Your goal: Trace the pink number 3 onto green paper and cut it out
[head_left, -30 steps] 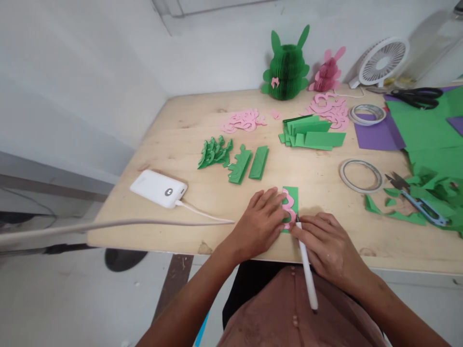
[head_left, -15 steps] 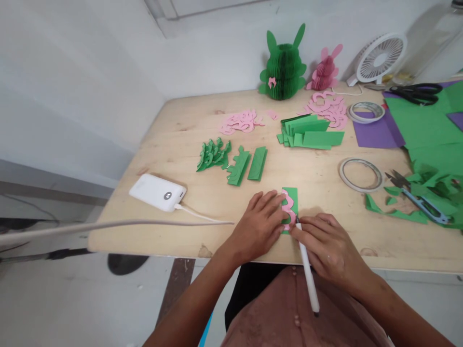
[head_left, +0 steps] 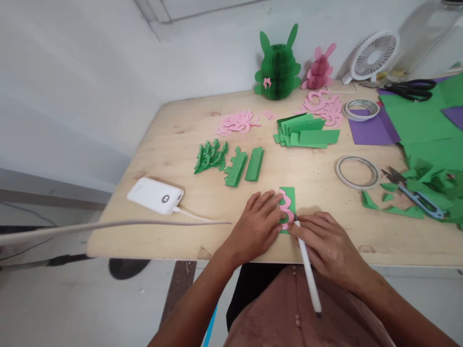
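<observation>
At the near edge of a pale wooden tabletop (head_left: 170,159), in front of the person's body, both hands are working over one small green paper piece (head_left: 292,195). A wavy pink cutout (head_left: 287,202) is lying flat on it, leaving a green strip showing along the right side. The left hand (head_left: 255,224) is resting palm down, its fingers slightly spread, and the fingertips are pressing on the left side of the two layers. The right hand (head_left: 327,246) is pinching a white pen (head_left: 307,270) close to its tip — thumb and forefinger are gripping, the other fingers are curling together behind. The pen is slanting back toward the person, its dark point sitting at the cutout's lower right edge; whether it is touching the paper, I cannot tell.

Beyond the left hand, two folded green pieces (head_left: 254,164) are lying side by side, with a cluster of green cut shapes (head_left: 210,156) next to them. Farther back, pink cut shapes (head_left: 237,123) are lying in a loose heap, and a stack of green strips (head_left: 314,137) is fanning out. To the right, a tape roll (head_left: 338,172) is lying near light-blue snips (head_left: 421,202) — green scraps (head_left: 434,183) are surrounding them.
</observation>
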A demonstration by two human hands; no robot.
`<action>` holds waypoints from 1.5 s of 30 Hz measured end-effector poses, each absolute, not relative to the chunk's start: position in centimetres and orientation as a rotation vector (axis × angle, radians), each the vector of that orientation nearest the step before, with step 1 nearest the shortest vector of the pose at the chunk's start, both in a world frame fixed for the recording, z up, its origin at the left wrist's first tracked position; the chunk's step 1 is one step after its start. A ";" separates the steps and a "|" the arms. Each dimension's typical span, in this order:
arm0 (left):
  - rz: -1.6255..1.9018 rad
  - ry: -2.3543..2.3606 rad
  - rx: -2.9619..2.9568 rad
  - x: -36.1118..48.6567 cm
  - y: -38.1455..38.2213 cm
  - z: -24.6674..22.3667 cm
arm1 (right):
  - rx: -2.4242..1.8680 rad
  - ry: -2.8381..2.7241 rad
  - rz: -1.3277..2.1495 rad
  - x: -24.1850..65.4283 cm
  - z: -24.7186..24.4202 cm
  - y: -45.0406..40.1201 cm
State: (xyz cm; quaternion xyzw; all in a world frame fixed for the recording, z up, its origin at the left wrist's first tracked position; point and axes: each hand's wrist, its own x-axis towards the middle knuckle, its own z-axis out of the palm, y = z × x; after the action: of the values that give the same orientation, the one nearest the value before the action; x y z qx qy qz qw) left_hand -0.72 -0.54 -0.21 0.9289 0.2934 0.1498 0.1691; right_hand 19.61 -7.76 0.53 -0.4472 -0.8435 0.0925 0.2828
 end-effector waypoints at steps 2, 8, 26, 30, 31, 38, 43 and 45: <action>0.420 0.833 2.639 -0.7 -0.5 -0.2 | -1.177 -2.209 0.295 19.9 0.5 -7.8; 0.398 0.840 2.632 -0.7 -0.5 0.0 | -1.287 -1.809 0.419 20.8 0.3 -8.3; 0.394 0.829 2.647 -0.8 -0.5 -0.3 | -1.563 -1.545 0.526 21.5 -1.0 -10.1; 0.421 0.828 2.647 -0.7 -0.5 -0.4 | -1.524 -1.515 0.512 21.6 -1.6 -9.9; 0.426 0.828 2.646 -0.7 -0.5 -0.4 | -1.524 -1.512 0.503 21.6 -1.7 -9.9; 0.422 0.819 2.657 -0.7 -0.6 -0.6 | -1.521 -1.521 0.477 21.4 -1.3 -9.7; 0.417 0.827 2.657 -0.7 -0.6 -0.6 | -1.513 -1.518 0.480 21.4 -1.4 -9.5; 0.422 0.823 2.652 -0.6 -0.6 -0.6 | -1.508 -1.511 0.493 21.4 -1.6 -9.5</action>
State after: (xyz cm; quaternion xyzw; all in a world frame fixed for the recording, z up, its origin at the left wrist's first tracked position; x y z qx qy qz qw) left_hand -0.65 -0.62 -0.60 0.9311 0.2890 0.1483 0.1657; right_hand 21.43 -9.51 -1.64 -0.6121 -0.6131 0.2001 0.4576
